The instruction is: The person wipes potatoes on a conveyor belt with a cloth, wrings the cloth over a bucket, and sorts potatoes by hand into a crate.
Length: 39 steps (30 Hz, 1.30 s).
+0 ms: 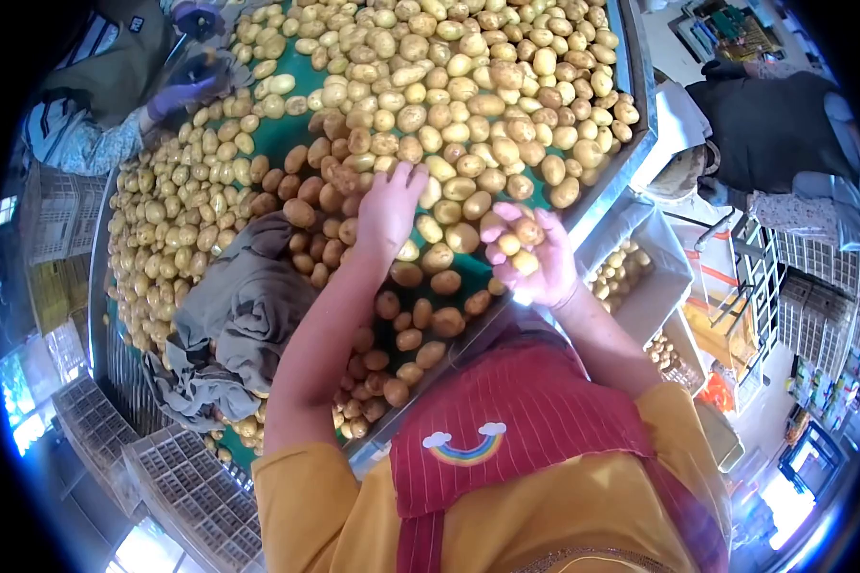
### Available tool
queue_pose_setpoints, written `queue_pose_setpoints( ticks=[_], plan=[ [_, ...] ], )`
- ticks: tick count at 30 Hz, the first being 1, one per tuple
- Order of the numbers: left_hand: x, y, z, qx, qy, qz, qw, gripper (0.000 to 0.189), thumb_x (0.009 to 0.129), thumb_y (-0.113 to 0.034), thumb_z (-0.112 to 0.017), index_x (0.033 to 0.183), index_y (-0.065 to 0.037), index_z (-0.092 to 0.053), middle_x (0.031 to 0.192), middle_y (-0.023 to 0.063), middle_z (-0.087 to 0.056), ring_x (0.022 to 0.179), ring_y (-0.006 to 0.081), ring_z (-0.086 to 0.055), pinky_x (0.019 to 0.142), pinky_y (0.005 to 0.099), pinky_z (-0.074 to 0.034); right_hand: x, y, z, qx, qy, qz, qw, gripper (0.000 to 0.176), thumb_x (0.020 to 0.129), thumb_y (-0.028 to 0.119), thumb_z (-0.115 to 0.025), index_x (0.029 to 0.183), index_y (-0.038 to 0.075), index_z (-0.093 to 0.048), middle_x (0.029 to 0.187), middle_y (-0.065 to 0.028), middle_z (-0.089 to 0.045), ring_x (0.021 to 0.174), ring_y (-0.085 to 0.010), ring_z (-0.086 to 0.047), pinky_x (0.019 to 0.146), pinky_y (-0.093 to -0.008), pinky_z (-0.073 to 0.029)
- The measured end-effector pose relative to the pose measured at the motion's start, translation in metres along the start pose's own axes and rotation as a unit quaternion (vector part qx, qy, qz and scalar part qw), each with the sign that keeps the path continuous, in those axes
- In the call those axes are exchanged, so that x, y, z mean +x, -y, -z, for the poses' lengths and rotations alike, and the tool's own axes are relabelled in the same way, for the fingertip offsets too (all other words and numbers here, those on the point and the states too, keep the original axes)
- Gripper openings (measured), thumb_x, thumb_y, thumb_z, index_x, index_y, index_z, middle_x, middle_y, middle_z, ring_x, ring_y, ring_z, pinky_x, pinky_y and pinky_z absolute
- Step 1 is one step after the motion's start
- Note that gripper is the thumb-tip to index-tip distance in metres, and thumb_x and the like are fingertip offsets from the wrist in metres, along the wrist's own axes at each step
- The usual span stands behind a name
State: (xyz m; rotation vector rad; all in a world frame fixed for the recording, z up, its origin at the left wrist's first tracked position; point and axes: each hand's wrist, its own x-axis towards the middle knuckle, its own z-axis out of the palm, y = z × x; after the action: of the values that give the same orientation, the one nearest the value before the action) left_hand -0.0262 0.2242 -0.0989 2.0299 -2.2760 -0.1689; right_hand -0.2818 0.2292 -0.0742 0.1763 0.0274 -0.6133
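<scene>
Potatoes point(463, 110) lie in a broad heap over a green-surfaced sorting table point(301, 72). My left hand point(389, 205) rests on the near middle of the heap, fingers stretched forward and slightly apart, touching potatoes. Any potato beneath its palm is hidden. Turned palm up at the table's near right edge, my right hand point(552, 263) cradles several small potatoes point(518, 245) in curled fingers. Darker, browner potatoes point(303, 212) lie to the left of my left hand. A crumpled grey cloth point(244, 286) is draped over potatoes left of my left forearm.
A metal rim point(631, 158) borders the table on the right. Below it stands a lined bin point(659, 244) holding potatoes. Plastic crates point(196, 487) stand at lower left. A co-worker's purple-gloved hand point(189, 88) is at upper left; another person point(779, 129) bends at the right.
</scene>
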Motion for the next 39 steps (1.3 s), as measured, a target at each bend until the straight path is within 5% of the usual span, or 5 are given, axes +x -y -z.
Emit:
queue_pose_setpoints(
  ticks=[7,12,23,27,39],
  plan=[
    [0.015,-0.002,-0.008,-0.120,-0.080,0.022,0.989,0.030,0.085,-0.011,-0.065,0.115,-0.010,-0.062,0.109,0.0138,-0.060,0.097,0.0364,-0.062,0.082,0.0429,-0.053,0.015,-0.026,-0.010,0.077,-0.074,0.084,0.991,0.051,0.093,0.031,-0.058,0.137,0.007,-0.058,0.145,-0.0260,-0.051,0.142,-0.0416,-0.041,0.122,-0.0537,-0.028],
    [-0.010,-0.076,0.044,-0.440,-0.133,0.081,0.884,0.033,0.083,-0.007,-0.068,0.115,-0.005,-0.061,0.107,0.0169,-0.057,0.099,0.0315,-0.059,0.088,0.0400,-0.050,0.012,-0.038,0.008,0.095,0.024,0.098,0.990,0.053,0.096,0.037,-0.052,0.144,0.016,-0.054,0.143,-0.0124,-0.057,0.134,-0.0333,-0.050,0.118,-0.0490,-0.033],
    [-0.019,-0.140,0.086,-0.281,0.003,-0.053,0.958,0.055,0.102,-0.036,-0.046,0.151,-0.010,-0.044,0.154,0.0136,-0.045,0.146,0.0420,-0.033,0.122,0.0580,-0.002,-0.014,-0.018,-0.003,0.066,-0.036,0.190,0.979,0.060,0.094,0.040,-0.059,0.148,0.018,-0.048,0.151,-0.0117,-0.048,0.141,-0.0300,-0.042,0.117,-0.0489,-0.035],
    [0.016,-0.133,0.082,-0.592,-0.026,0.059,0.803,0.045,0.107,-0.024,-0.044,0.142,0.005,-0.047,0.144,0.0216,-0.051,0.133,0.0255,-0.052,0.111,0.0391,-0.042,-0.028,0.001,-0.002,0.121,0.102,0.133,0.978,0.058,0.095,0.043,-0.059,0.148,0.023,-0.049,0.156,-0.0111,-0.041,0.143,-0.0414,-0.036,0.113,-0.0596,-0.035],
    [0.084,-0.131,0.018,0.139,0.023,-0.227,0.964,0.025,0.083,-0.010,-0.060,0.107,-0.014,-0.063,0.102,0.0041,-0.061,0.086,0.0236,-0.067,0.073,0.0354,-0.056,-0.124,0.039,0.005,0.069,0.088,0.249,0.962,0.052,0.097,0.048,-0.058,0.144,0.028,-0.055,0.160,-0.0090,-0.036,0.145,-0.0420,-0.034,0.107,-0.0563,-0.042]
  ],
)
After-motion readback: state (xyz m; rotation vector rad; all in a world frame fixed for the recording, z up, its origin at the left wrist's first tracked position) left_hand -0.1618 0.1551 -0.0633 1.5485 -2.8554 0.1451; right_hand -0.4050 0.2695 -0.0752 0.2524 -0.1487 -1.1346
